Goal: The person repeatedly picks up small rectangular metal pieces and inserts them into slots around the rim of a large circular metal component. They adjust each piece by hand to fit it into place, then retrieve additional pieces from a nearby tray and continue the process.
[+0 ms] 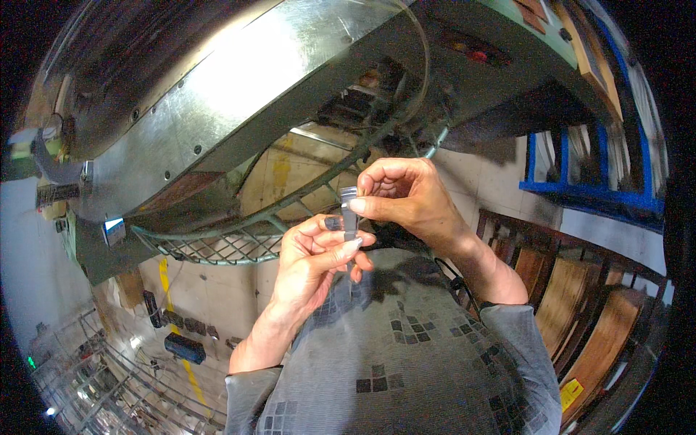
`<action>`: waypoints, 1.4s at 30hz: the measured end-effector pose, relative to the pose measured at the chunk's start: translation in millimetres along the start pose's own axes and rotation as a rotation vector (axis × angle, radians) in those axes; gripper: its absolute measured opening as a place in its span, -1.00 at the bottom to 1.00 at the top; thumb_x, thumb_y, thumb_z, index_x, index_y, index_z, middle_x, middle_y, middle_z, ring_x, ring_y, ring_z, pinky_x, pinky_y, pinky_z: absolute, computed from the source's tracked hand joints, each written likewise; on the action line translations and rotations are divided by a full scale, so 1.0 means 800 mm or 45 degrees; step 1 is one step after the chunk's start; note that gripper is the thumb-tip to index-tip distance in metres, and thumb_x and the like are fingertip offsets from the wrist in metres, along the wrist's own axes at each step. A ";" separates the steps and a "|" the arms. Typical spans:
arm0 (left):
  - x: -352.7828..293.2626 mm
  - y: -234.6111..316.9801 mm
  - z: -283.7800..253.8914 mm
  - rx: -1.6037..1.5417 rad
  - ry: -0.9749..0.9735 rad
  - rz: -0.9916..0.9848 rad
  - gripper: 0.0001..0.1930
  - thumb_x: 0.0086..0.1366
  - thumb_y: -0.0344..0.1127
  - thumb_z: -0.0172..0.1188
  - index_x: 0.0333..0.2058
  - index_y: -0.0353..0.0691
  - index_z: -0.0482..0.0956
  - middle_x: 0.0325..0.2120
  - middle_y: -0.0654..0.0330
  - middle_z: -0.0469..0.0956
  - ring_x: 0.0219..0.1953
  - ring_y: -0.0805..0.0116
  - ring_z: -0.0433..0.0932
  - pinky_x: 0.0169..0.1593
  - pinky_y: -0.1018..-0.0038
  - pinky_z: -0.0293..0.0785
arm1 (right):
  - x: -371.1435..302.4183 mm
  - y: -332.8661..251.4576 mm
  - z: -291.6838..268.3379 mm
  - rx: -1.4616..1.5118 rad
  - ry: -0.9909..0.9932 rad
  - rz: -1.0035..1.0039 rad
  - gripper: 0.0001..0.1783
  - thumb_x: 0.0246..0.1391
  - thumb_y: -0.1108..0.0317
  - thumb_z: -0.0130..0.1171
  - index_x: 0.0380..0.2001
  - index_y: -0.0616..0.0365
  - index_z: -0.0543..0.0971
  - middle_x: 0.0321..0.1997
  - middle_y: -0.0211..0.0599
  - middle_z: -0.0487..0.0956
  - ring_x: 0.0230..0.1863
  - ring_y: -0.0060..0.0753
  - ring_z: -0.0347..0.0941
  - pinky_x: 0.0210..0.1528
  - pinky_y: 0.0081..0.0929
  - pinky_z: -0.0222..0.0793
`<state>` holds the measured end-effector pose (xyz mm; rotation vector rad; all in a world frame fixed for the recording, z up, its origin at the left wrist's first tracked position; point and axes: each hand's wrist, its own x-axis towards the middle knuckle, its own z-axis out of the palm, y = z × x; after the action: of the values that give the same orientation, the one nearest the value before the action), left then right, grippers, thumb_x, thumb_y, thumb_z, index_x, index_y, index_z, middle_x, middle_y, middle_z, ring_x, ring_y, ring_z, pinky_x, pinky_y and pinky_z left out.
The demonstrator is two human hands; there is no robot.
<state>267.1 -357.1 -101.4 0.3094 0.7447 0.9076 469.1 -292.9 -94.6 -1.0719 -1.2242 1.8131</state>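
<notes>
In front of my torso, both hands meet on a slim grey metal strip-like tool [349, 220], held nearly upright. It looks like a caliper, but its exact kind does not show clearly. My right hand [409, 197] pinches its upper end between thumb and bent fingers. Lower down, my left hand [310, 259] grips the shaft with the thumb across it. A small dark cylindrical piece [333, 222] shows between the left fingers, beside the tool; whether it belongs to the tool I cannot tell. Fingers hide part of the shaft.
A large machine with a shiny metal panel [196, 101] slants across the upper left. Below it curves a green metal lattice guard [217, 246]. Blue racks [594, 190] stand at right, above wooden pieces [565, 304] in a dark frame. Wire racking [101, 377] fills the lower left.
</notes>
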 end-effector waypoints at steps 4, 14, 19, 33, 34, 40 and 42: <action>0.000 0.006 -0.004 -0.019 0.014 0.026 -0.76 0.24 -0.58 0.27 -0.10 -0.33 0.55 -0.22 -0.14 0.68 -0.37 0.13 0.72 -0.42 0.39 0.64 | 0.009 -0.009 0.005 -0.064 -0.044 0.030 -0.89 0.11 0.43 0.37 -0.39 0.22 0.62 -0.40 -0.52 0.62 -0.35 -0.77 0.48 -0.28 -0.70 0.42; -0.013 0.028 -0.010 0.128 0.322 0.284 -0.76 0.22 -0.64 0.26 -0.12 -0.36 0.56 -0.21 -0.04 0.68 -0.28 0.16 0.73 -0.15 0.33 0.73 | 0.064 -0.020 0.058 -0.213 -0.219 0.144 -0.79 0.10 0.35 0.37 -0.33 0.32 0.72 -0.44 -0.37 0.69 -0.42 -0.72 0.50 -0.41 -0.66 0.42; -0.024 0.046 -0.026 0.221 0.443 0.154 -0.65 0.22 -0.65 0.27 -0.01 -0.39 0.50 -0.14 -0.04 0.66 -0.23 0.17 0.72 -0.18 0.38 0.72 | 0.110 -0.017 0.088 -0.189 -0.236 0.225 -0.73 0.14 0.26 0.30 -0.36 0.32 0.70 -0.36 -0.28 0.69 -0.35 -0.57 0.54 -0.26 -0.56 0.46; -0.014 0.062 -0.048 0.182 0.354 0.261 -0.68 0.21 -0.67 0.27 -0.04 -0.50 0.52 -0.18 -0.05 0.67 -0.17 0.15 0.71 -0.10 0.32 0.72 | 0.129 -0.021 0.099 -0.081 -0.216 0.238 -0.72 0.19 0.32 0.28 -0.19 0.37 0.66 -0.24 -0.12 0.70 -0.19 -0.36 0.64 -0.08 -0.41 0.56; -0.016 0.059 -0.044 0.197 0.322 0.293 -0.67 0.21 -0.68 0.26 -0.03 -0.50 0.52 -0.18 -0.04 0.67 -0.17 0.15 0.71 -0.10 0.32 0.72 | 0.124 -0.028 0.096 -0.081 -0.166 0.299 -0.72 0.19 0.32 0.29 -0.20 0.37 0.67 -0.26 -0.13 0.71 -0.21 -0.38 0.64 -0.09 -0.43 0.57; -0.017 0.050 -0.023 0.395 0.231 0.310 -0.66 0.22 -0.69 0.26 -0.02 -0.49 0.51 -0.18 -0.03 0.68 -0.17 0.15 0.71 -0.09 0.33 0.71 | 0.091 -0.049 0.077 -0.063 -0.136 0.198 -0.73 0.15 0.29 0.34 -0.27 0.35 0.70 -0.32 -0.21 0.72 -0.33 -0.53 0.63 -0.27 -0.57 0.56; -0.016 0.046 -0.017 0.363 0.242 0.294 -0.66 0.18 -0.70 0.28 -0.05 -0.46 0.53 -0.18 -0.02 0.68 -0.20 0.15 0.72 -0.12 0.33 0.70 | 0.083 -0.051 0.067 -0.015 -0.133 0.263 -0.76 0.08 0.42 0.39 -0.22 0.36 0.67 -0.28 -0.09 0.72 -0.24 -0.38 0.67 -0.14 -0.49 0.58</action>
<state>230.8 -346.2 -85.3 0.5756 1.0328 1.0593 397.0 -242.2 -61.6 -1.1589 -1.2231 2.0427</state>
